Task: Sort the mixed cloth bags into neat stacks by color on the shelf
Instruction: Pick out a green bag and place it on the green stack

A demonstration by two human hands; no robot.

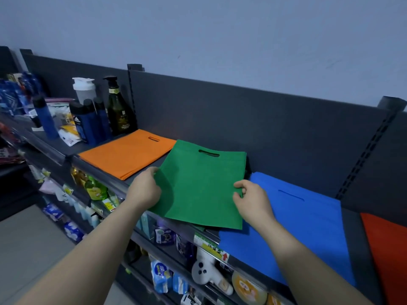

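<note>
- Green cloth bag (202, 183): lies flat on top of the shelf (351, 227), between the orange stack (125, 154) on its left and the blue stack (297, 227) on its right. Its near edge overhangs the shelf's front rail.
- Left grip (144, 190): clamped on the bag's left edge, with the fingers curled over the cloth.
- Right grip (251, 199): pinches the bag's right edge between thumb and fingers.
- Key relation: the bag spans the gap between the 2 grips, so neither is nearer. Its long axis runs from the person toward the back panel, with the handle slot at the far end. The axis is turned slightly clockwise against the shelf front, and the near left corner sticks out furthest.
- Judgement: squaring the bag likely calls for a small counter-turn and a push toward the back panel, keeping it off both neighbouring stacks.
- Hidden: layered green edges show at the far right corner and under the near edge, so more green bags probably lie beneath. Their number cannot be read.
- Hidden: the right grip covers the place where green meets blue, so touching or apart cannot be told.
- Cut off: a red bag (387, 249) at the far right runs out of the frame.
</note>
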